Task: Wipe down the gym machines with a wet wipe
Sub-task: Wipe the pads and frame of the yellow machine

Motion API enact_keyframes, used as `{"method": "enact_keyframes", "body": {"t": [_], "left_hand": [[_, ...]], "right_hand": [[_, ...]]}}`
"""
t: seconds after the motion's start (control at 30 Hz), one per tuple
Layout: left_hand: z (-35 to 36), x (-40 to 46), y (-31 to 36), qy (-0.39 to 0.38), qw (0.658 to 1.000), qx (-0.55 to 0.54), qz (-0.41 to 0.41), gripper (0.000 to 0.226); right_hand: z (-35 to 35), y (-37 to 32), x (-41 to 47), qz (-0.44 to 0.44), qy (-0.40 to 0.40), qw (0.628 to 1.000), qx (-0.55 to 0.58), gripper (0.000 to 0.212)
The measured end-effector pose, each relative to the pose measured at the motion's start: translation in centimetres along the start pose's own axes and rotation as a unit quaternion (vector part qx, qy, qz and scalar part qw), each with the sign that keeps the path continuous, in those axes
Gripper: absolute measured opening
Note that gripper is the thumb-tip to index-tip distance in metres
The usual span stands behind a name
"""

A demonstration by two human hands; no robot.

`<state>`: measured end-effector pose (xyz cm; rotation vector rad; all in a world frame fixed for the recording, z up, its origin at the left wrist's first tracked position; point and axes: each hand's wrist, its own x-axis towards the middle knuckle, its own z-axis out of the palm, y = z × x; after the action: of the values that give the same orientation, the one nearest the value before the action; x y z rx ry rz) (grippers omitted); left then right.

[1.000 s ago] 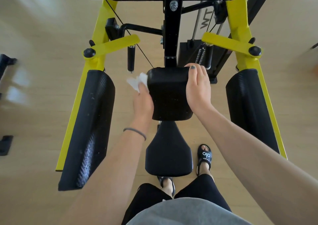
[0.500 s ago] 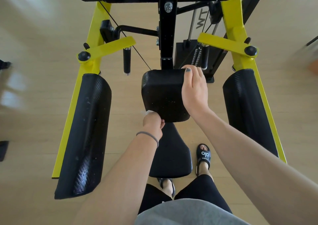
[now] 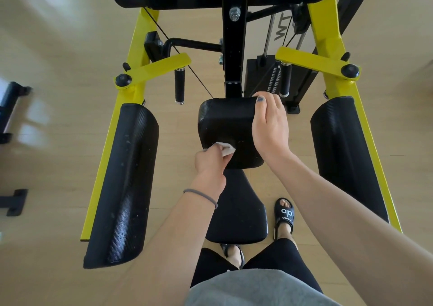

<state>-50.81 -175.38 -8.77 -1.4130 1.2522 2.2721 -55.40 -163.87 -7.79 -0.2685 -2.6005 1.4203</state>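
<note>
A yellow and black gym machine fills the head view. Its small black back pad [image 3: 225,120] stands in the middle above the black seat [image 3: 239,214]. My left hand [image 3: 210,162] holds a white wet wipe [image 3: 62,148] bunched in its fingers and presses it against the pad's lower left part. My right hand [image 3: 269,127] grips the pad's upper right corner, with the thumb on its front face. Long black arm pads hang at the left [image 3: 124,184] and right [image 3: 344,155] on yellow arms.
A black weight stack [image 3: 262,76] and cables stand behind the centre post [image 3: 234,48]. Two short black handles [image 3: 179,85] hang from the yellow levers. My feet in black sandals [image 3: 284,214] stand beside the seat on the wooden floor. Other dark equipment [image 3: 11,109] sits at far left.
My left hand with the wipe slid down the pad's left side from its top corner, then moved onto the pad's lower front. My right hand stayed gripping the pad.
</note>
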Motion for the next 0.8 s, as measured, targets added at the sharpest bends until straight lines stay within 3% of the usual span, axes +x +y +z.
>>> {"method": "enact_keyframes", "body": {"t": [0.07,0.2,0.37,0.5,0.63,0.7,0.73,0.8], "left_hand": [[0.1,-1.3,0.3,-0.062,0.997,-0.035,-0.009,0.007],[1.0,-3.2,1.3,-0.127,0.990,-0.058,-0.004,0.015],[1.4,-3.6,1.6,-0.073,0.996,0.001,0.050,0.035],[0.6,-3.1,0.9,-0.057,0.992,0.002,0.110,0.037],[-0.9,-1.5,1.1,0.023,0.996,-0.086,0.025,0.033],[-1.6,-1.7,1.2,0.063,0.993,0.096,0.041,0.025],[-1.7,-1.7,1.3,0.043,0.996,0.073,0.016,0.024],[-1.1,-1.9,1.7,-0.005,0.999,0.031,0.043,0.028]], "right_hand": [[0.1,0.0,0.0,-0.003,0.002,1.000,0.004,0.036],[0.1,0.2,0.0,-0.008,0.000,1.000,0.011,0.035],[0.2,0.4,0.0,-0.002,0.001,1.000,0.005,0.033],[0.2,0.5,0.0,-0.008,0.003,1.000,0.004,0.034],[0.2,0.5,0.0,-0.010,0.005,1.000,0.002,0.034],[0.1,0.4,0.0,-0.008,0.003,1.000,0.002,0.034],[0.1,0.5,0.0,-0.007,0.002,1.000,0.001,0.034],[0.1,0.5,0.1,-0.008,0.003,1.000,0.001,0.034]]}}
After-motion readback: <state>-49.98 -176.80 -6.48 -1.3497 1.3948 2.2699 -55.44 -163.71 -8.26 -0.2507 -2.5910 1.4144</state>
